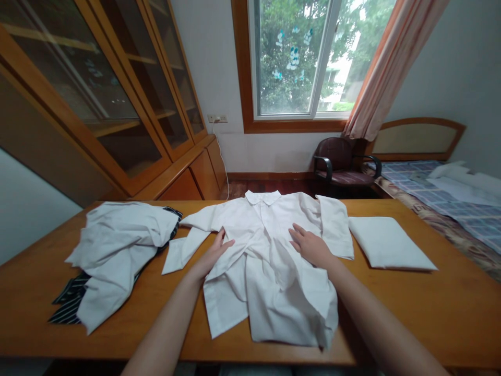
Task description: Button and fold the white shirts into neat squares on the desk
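Observation:
A white collared shirt lies spread face up on the wooden table, collar toward the window, both sleeves folded partly inward. My left hand rests flat on the shirt's left side near the sleeve, fingers stretched out. My right hand lies flat on the shirt's right chest, fingers spread. Neither hand grips the cloth.
A heap of white garments with a dark striped piece sits at the table's left. A folded white cloth lies at the right. Beyond the table stand a dark armchair, a bed and a glass-fronted wooden cabinet.

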{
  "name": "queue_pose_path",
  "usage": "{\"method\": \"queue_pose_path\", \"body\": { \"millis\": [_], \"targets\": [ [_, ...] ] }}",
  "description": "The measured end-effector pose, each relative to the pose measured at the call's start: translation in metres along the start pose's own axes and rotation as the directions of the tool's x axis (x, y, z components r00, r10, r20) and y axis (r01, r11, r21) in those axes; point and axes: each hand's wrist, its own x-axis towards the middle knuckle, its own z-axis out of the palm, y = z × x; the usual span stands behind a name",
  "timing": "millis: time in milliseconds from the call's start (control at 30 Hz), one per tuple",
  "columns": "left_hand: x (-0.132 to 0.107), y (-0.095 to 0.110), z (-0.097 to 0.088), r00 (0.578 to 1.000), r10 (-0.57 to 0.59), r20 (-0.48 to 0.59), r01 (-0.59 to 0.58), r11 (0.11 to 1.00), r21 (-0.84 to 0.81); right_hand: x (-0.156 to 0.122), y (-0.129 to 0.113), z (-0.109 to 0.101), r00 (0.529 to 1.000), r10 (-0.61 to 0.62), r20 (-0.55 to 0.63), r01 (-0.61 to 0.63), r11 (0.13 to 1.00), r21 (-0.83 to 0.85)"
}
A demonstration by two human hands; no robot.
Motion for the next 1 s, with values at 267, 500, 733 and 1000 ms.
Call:
{"method": "queue_pose_path", "body": {
  "millis": [267,500,733,1000],
  "targets": [
    [-0.004,0.028,0.009,0.986,-0.167,-0.001,0.162,0.955,-0.25,0.005,0.001,0.003,0.994,0.104,0.024,-0.104,0.995,-0.006],
    [-0.04,0.047,0.001,0.954,-0.289,0.077,0.287,0.814,-0.505,-0.001,0.003,0.006,0.989,0.15,-0.014,-0.149,0.986,0.079],
    [-0.072,0.041,-0.008,0.91,-0.343,0.231,0.413,0.726,-0.55,-0.006,0.011,0.012,0.987,0.159,-0.038,-0.148,0.967,0.206],
    [-0.049,0.045,0.024,0.934,-0.33,0.133,0.345,0.744,-0.572,-0.011,0.008,0.011,0.986,0.155,-0.063,-0.14,0.971,0.194]
  ]
}}
